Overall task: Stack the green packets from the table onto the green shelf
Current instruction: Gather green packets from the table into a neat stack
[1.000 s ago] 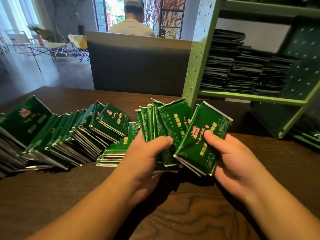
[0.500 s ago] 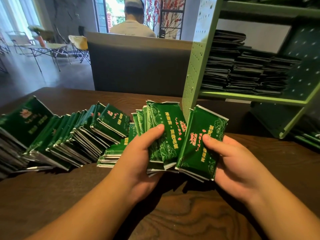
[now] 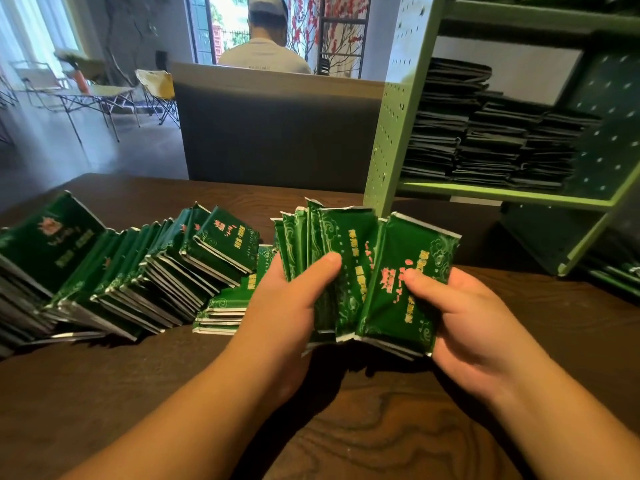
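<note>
The left hand and right hand grip a bundle of packets at frame centre, fingers hidden behind it, thumbs pressed on front.

The glossy foil packets fanned upright are deep green, printed with paler green cloud swirls, gold lettering and a pink-red emblem, with silver crimped edges. The leaning row of flat foil packets shows the same dark green faces and silver-white edges. The wooden table is dark brown with a lighter, looping grain. The perforated metal shelf unit is pale sage green, dotted with small holes; the packets stacked inside it look near-black in shadow.
</note>
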`<state>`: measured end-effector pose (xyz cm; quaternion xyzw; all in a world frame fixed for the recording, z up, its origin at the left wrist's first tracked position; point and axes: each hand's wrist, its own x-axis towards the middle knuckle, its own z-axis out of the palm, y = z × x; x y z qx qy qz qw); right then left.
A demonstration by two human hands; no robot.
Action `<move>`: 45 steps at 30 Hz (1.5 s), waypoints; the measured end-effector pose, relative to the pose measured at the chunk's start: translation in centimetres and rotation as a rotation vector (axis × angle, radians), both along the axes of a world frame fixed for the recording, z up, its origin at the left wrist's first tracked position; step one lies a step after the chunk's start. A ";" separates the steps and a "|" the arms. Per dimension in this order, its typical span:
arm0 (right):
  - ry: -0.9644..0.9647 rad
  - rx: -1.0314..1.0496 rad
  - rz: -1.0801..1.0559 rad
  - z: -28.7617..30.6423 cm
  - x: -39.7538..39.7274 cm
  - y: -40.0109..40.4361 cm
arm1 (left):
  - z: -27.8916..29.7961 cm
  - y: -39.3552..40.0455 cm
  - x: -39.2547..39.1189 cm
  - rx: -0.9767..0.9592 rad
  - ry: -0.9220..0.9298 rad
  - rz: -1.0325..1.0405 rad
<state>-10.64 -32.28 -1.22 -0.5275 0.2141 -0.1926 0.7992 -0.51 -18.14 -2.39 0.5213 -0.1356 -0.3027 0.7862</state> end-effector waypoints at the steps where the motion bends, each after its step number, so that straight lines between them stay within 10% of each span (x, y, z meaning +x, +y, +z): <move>1: 0.001 -0.060 -0.091 0.0 0.0 -0.2 | -0.1 0.0 0.0 0.007 -0.069 0.054; 6: 0.022 -0.319 -0.234 0.3 -0.3 -0.1 | -0.1 0.1 -0.4 0.064 -0.332 0.112; 15: -0.137 0.126 0.289 -0.1 -0.8 0.1 | -0.4 0.2 -0.1 -0.083 -0.066 -0.195; 27: -0.123 0.153 0.100 0.3 -0.1 -0.3 | -0.4 0.1 0.3 -0.214 0.196 -0.219; 45: -0.040 -0.087 0.080 0.0 -0.2 -0.2 | -0.1 0.6 -0.4 -0.104 0.037 -0.302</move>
